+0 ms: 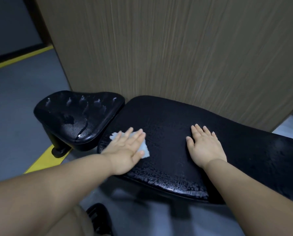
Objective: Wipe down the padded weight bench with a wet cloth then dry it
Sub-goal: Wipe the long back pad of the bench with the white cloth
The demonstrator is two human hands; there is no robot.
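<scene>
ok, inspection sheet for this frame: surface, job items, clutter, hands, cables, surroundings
surface: black long pad, beaded with water; seat pad, puddle and drips
job's things: white cloth, flat on the long pad's left end
clutter: nothing seen
hands: left hand flat, pressing the cloth; right hand flat on the long pad, holding nothing
cables: nothing seen
surroundings: wood-grain panel behind the pads; grey floor with yellow lines

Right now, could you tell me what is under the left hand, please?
A white cloth lies under the left hand, pressed flat on the wet black bench pad. Only its edges show beside the hand, which covers its middle.
</scene>
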